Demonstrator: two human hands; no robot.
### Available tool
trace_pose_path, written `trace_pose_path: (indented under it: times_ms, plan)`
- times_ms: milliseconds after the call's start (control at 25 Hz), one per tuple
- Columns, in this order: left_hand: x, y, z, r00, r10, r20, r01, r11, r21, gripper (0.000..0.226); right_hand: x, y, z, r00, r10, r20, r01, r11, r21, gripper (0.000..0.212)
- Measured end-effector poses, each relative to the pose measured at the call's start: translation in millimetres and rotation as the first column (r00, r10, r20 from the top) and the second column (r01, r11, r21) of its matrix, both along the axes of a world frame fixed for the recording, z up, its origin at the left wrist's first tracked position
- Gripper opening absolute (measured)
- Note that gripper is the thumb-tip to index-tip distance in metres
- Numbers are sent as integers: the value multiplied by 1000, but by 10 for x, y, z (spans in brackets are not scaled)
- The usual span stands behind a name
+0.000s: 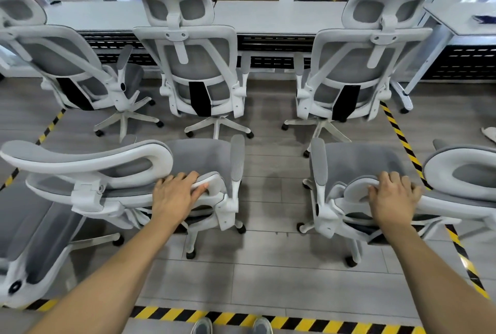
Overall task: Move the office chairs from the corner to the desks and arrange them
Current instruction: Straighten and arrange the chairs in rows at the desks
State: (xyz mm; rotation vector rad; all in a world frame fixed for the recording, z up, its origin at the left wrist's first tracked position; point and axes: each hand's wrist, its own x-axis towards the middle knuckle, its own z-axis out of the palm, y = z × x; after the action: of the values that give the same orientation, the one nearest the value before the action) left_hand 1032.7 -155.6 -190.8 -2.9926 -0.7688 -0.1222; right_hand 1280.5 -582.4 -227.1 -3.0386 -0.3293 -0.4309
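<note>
Two white-framed grey mesh office chairs stand close in front of me. My left hand (175,194) grips the top corner of the backrest of the near left chair (88,162). My right hand (393,196) grips the backrest corner of the near right chair (357,159). Beyond them three more chairs face a long white desk (268,15): a left one (77,70) turned at an angle, a middle one (193,65) and a right one (357,65).
Yellow-and-black hazard tape (402,140) marks a rectangle on the grey wood-look floor around the chairs. A second white desk (461,19) stands at the far right. Another chair's back (32,239) lies low at the left edge. My shoes (230,327) touch the near tape line.
</note>
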Motion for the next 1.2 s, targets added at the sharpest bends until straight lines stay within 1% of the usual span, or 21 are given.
trace_pose_path:
  times_ms: [120, 240, 280, 360, 440, 520, 600, 680, 760, 840, 1000, 1120, 1200]
  plan:
    - [23, 4, 39, 999, 22, -46, -23, 999, -25, 39, 35, -110, 3, 1000, -4, -27, 3, 999, -49, 18]
    - [45, -19, 57, 996, 45, -82, -47, 998, -28, 39, 36, -105, 8, 1000, -4, -22, 2, 998, -61, 17]
    - [41, -26, 56, 997, 39, -72, -42, 998, -39, 39, 23, -86, 4, 1000, -2, -9, 1, 998, -55, 16]
    - [4, -30, 71, 1000, 1, 2, -1, 994, -105, 39, -10, -33, 19, 1000, 22, 9, -22, 1000, -9, 18]
    - [-100, -55, 111, 997, -48, 60, 58, 982, -179, 41, -102, 103, 54, 997, 73, 11, -74, 995, 71, 29]
    - [-309, -117, 162, 991, -85, 101, 102, 978, -182, 43, -362, 420, 94, 988, 154, -13, -151, 977, 150, 42]
    - [-560, -168, 235, 986, -94, 134, 116, 980, -164, 45, -748, 861, 165, 969, 241, -63, -219, 946, 240, 46]
    - [-880, -152, 347, 985, -60, 162, 90, 978, -187, 46, -1220, 1364, 284, 937, 335, -96, -286, 897, 338, 45]
    - [-1245, -42, 422, 984, -14, 176, 53, 974, -221, 44, -1712, 1829, 443, 904, 419, -85, -349, 837, 421, 43]
    - [-1678, 144, 488, 979, 20, 205, 29, 972, -232, 41, -2223, 2258, 588, 869, 490, -74, -402, 785, 472, 41]
    - [-2756, 635, 620, 954, 102, 282, -34, 971, -236, 35, -3289, 3068, 729, 775, 631, 26, -546, 650, 528, 37]
    - [-3634, 1052, 718, 931, 153, 331, -83, 973, -216, 27, -4113, 3717, 755, 713, 699, 44, -609, 588, 533, 37]
    - [-4188, 1323, 771, 914, 191, 359, -118, 969, -215, 26, -4674, 4152, 784, 673, 738, 42, -644, 557, 524, 36]
